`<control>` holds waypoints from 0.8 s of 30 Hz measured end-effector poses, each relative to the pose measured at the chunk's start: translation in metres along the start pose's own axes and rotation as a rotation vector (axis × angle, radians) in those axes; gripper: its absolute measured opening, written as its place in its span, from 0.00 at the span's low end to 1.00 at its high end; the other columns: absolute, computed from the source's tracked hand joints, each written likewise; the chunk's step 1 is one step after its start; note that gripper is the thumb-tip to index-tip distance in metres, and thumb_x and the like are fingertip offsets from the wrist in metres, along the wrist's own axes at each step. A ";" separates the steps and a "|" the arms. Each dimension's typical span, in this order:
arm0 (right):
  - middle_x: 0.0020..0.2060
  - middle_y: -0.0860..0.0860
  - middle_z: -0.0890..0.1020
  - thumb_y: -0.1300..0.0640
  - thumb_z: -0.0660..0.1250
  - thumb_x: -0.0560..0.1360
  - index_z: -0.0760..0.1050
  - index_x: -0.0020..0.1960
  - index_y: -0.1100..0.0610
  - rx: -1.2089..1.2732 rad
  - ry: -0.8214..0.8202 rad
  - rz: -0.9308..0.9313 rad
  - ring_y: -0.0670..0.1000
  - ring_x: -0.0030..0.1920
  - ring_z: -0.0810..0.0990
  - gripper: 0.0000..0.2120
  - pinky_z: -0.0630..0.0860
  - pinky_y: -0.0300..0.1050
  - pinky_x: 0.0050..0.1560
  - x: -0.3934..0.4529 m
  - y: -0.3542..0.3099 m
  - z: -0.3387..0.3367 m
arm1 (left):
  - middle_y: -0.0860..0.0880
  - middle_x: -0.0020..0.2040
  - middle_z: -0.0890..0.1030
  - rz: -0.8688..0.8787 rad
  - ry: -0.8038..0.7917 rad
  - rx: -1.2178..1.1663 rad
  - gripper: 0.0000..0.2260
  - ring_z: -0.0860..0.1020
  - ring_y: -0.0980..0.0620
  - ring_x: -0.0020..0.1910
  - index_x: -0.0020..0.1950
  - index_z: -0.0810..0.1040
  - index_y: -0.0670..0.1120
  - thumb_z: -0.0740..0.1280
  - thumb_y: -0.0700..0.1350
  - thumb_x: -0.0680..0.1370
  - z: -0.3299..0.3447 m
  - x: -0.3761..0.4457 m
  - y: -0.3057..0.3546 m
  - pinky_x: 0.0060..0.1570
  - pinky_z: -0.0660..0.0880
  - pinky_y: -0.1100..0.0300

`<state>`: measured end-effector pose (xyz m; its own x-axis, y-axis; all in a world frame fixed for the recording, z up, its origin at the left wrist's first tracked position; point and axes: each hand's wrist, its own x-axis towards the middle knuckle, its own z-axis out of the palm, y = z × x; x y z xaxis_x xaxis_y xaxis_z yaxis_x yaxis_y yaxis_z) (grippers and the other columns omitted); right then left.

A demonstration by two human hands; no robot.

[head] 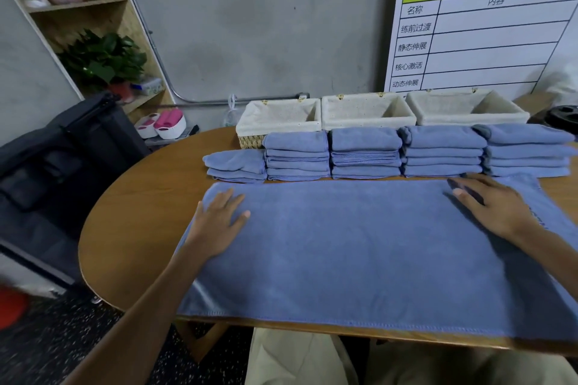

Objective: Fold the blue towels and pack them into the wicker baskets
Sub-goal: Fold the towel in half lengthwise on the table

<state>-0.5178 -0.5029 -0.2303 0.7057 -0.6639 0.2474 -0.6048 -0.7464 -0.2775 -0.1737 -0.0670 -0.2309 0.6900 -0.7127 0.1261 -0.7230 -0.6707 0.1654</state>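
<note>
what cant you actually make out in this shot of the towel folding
- Head view: the fronts of the three wicker baskets are mostly hidden by the folded towel stacks.
- The spread towel is cut off by the right edge.
- The white board runs off the top and right edges.
- The shelf items at upper left are blurred.

Bare grey concrete wall point(266, 25) at 12 o'clock, pipe point(237, 101) running along its base. Wooden shelf point(90, 6) with potted plants point(103, 58) at 10, big white chart board point(488, 31) at 2. Oval wooden table point(131, 222), dark speckled floor point(56, 341) at 8.
</note>
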 end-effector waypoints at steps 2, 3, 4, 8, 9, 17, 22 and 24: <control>0.50 0.58 0.84 0.33 0.45 0.80 0.82 0.54 0.60 0.053 0.253 -0.092 0.64 0.49 0.82 0.37 0.77 0.56 0.48 -0.008 -0.010 -0.008 | 0.50 0.80 0.62 0.031 0.046 -0.032 0.35 0.58 0.49 0.80 0.78 0.65 0.51 0.44 0.67 0.77 0.000 -0.002 0.015 0.77 0.54 0.41; 0.40 0.57 0.83 0.36 0.46 0.81 0.82 0.48 0.62 0.055 0.346 -0.121 0.63 0.40 0.81 0.36 0.75 0.54 0.41 -0.014 -0.013 -0.013 | 0.50 0.80 0.62 0.045 0.030 -0.051 0.38 0.57 0.49 0.80 0.79 0.65 0.52 0.43 0.69 0.75 0.002 -0.005 0.021 0.77 0.54 0.40; 0.33 0.52 0.79 0.39 0.48 0.82 0.81 0.43 0.63 0.045 0.362 -0.134 0.61 0.35 0.79 0.33 0.73 0.51 0.37 -0.022 -0.018 -0.018 | 0.52 0.80 0.60 0.053 -0.014 -0.050 0.40 0.55 0.49 0.80 0.79 0.63 0.54 0.41 0.71 0.73 0.006 -0.009 0.024 0.77 0.52 0.40; 0.57 0.55 0.84 0.44 0.59 0.80 0.82 0.59 0.57 -0.001 0.153 -0.165 0.60 0.57 0.82 0.22 0.78 0.59 0.59 -0.043 -0.003 0.001 | 0.54 0.81 0.55 0.055 -0.091 -0.034 0.40 0.51 0.51 0.81 0.80 0.58 0.59 0.41 0.73 0.71 0.015 -0.016 0.018 0.77 0.48 0.38; 0.63 0.54 0.81 0.46 0.61 0.79 0.81 0.63 0.57 0.020 0.118 -0.167 0.59 0.63 0.79 0.21 0.75 0.60 0.64 -0.043 0.004 0.006 | 0.53 0.81 0.56 0.060 -0.069 -0.059 0.38 0.52 0.50 0.81 0.80 0.59 0.59 0.43 0.73 0.72 0.012 -0.016 0.018 0.76 0.49 0.38; 0.49 0.55 0.86 0.46 0.56 0.81 0.83 0.52 0.58 0.055 0.244 -0.129 0.60 0.50 0.83 0.21 0.78 0.53 0.46 -0.057 0.015 -0.012 | 0.55 0.68 0.74 0.198 0.095 -0.209 0.22 0.74 0.47 0.68 0.68 0.79 0.51 0.57 0.60 0.81 0.003 -0.022 0.011 0.68 0.71 0.49; 0.70 0.48 0.74 0.51 0.65 0.80 0.75 0.70 0.55 0.030 -0.015 -0.138 0.54 0.72 0.71 0.19 0.67 0.54 0.71 -0.074 0.038 -0.012 | 0.54 0.66 0.77 0.259 0.165 -0.155 0.21 0.77 0.50 0.64 0.66 0.80 0.50 0.56 0.58 0.81 0.000 -0.024 0.015 0.63 0.73 0.52; 0.72 0.46 0.72 0.48 0.64 0.81 0.73 0.72 0.53 0.048 -0.056 -0.127 0.52 0.74 0.67 0.21 0.63 0.53 0.74 -0.075 0.036 -0.013 | 0.60 0.66 0.74 0.243 0.086 -0.163 0.25 0.75 0.52 0.65 0.66 0.79 0.52 0.53 0.62 0.79 -0.003 -0.024 0.017 0.65 0.71 0.54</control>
<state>-0.5972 -0.4809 -0.2473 0.7956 -0.5599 0.2315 -0.4921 -0.8201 -0.2921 -0.2026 -0.0604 -0.2283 0.5026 -0.8239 0.2619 -0.8573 -0.4360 0.2737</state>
